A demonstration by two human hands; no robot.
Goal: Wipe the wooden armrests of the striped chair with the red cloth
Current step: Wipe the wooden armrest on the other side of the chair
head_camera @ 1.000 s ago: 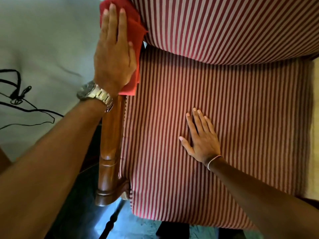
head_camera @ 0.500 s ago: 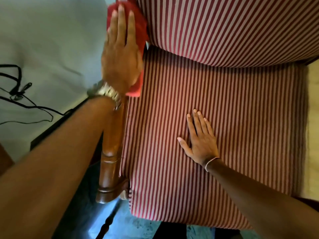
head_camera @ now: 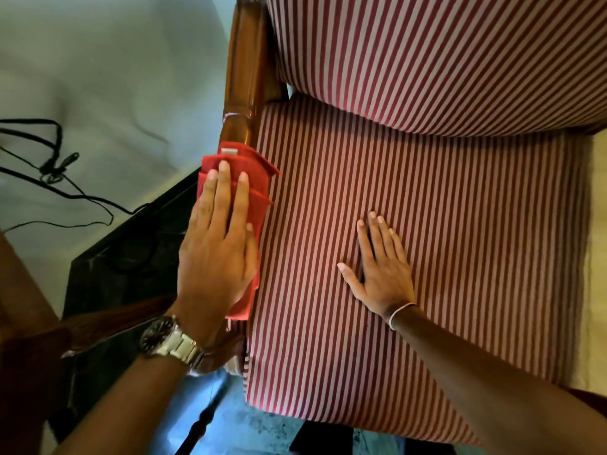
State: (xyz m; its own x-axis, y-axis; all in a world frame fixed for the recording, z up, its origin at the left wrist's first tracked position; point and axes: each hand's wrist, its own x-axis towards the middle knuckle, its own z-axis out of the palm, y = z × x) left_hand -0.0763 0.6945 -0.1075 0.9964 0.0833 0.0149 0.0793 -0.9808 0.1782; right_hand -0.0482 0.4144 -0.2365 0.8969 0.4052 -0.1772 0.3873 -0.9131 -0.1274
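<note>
The left hand [head_camera: 218,254] lies flat, fingers straight and together, pressing the folded red cloth [head_camera: 244,178] down onto the polished brown wooden armrest [head_camera: 244,77] on the left side of the chair. It does not grip the cloth; it pins it under the palm. Compared with a second ago, the hand and cloth have slid from the far end of the armrest, up against the backrest cushion [head_camera: 443,50], toward the near end, so the turned wood by the backrest is now bare and the cloth covers the front stretch. The stroke appears to be running the length of the rail toward the person.

The right hand [head_camera: 381,267] rests open, fingers slightly spread, palm down on the red-and-white striped seat cushion [head_camera: 460,224]. It holds nothing and has barely shifted, seemingly bracing the body.

A silver metal wristwatch [head_camera: 170,343] sits on the left wrist, and black cables [head_camera: 56,165] trail over the pale floor [head_camera: 115,60] beside the chair.

The left armrest looks to be mid-wipe, with its front knob hidden beneath the wrist and probably not yet reached. The opposite armrest is out of view, so that side likely remains to be done.
</note>
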